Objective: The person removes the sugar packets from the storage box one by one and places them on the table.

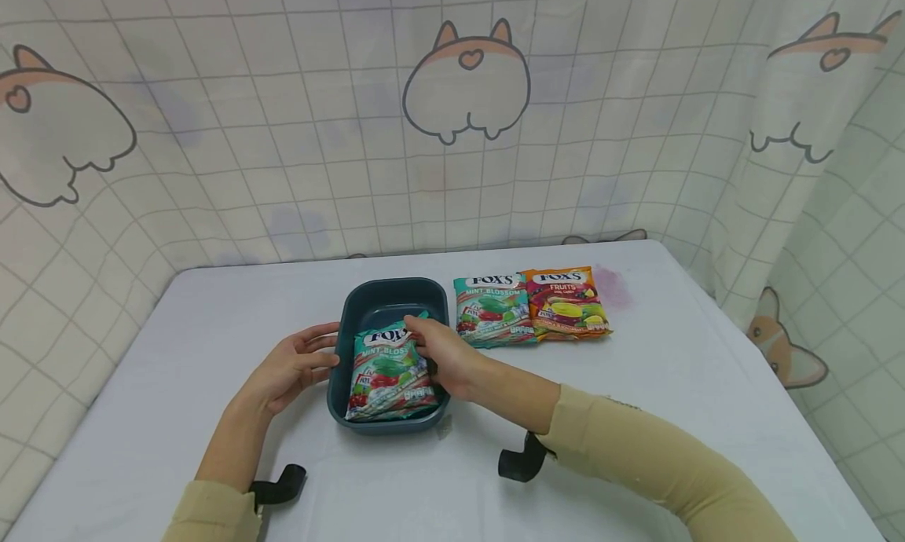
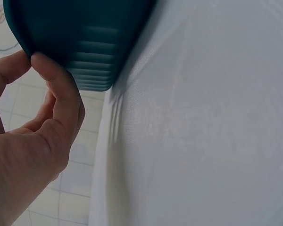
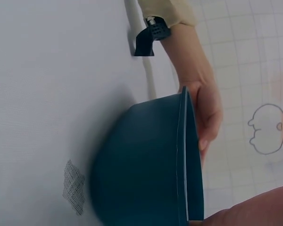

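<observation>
Pinching the FOX'S Mint Blossom candy bag (image 1: pixel 385 373) by its top corner in right fingers (image 1: pixel 419 328), presumably to control its lie inside the dark teal tub (image 1: pixel 389 427) beneath them. Gripping the tub's rim in left fingers (image 2: pixel 57 80), likely for steadiness.

Inside the tub (image 1: pixel 387 428), you have room at the far end, beyond the inner bag (image 1: pixel 387 373) filling the near part. Your left hand (image 1: pixel 293 369) blocks the left wall; your right hand (image 1: pixel 447 359) crosses the right rim. Just past that rim, 2 outer bags (image 1: pixel 495 316) obstruct you. You can pass over the table (image 1: pixel 177 369) left of your left hand; between your forearms, 2 mounts (image 1: pixel 281 488) jut in.
</observation>
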### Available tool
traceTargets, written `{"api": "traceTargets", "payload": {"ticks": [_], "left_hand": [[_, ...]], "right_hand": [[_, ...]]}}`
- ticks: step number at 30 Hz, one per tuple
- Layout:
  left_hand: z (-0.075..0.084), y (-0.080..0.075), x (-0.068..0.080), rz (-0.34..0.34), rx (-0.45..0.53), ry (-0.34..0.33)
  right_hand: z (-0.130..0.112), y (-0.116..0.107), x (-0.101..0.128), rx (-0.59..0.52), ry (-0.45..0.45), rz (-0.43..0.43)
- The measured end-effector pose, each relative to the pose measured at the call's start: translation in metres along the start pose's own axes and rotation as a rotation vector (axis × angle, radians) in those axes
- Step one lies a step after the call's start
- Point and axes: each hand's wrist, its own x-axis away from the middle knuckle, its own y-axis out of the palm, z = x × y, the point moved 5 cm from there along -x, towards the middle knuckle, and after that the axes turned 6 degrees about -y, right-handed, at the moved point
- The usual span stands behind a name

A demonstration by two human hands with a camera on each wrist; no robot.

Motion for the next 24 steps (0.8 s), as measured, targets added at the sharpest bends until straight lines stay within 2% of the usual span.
{"api": "traceTargets", "payload": {"ticks": [10, 24], "left_hand": [[-0.0001, 0.0003, 0.0004, 0.001, -0.003, 0.002], [-0.0022, -0.0002, -0.0012, 0.002, 0.008, 0.004]], "right_hand": [[0.0009, -0.0032, -0.0023, -0.002, -0.033, -0.01], [0.0027, -0.0001, -0.0008, 0.056, -0.073, -0.044]]}}
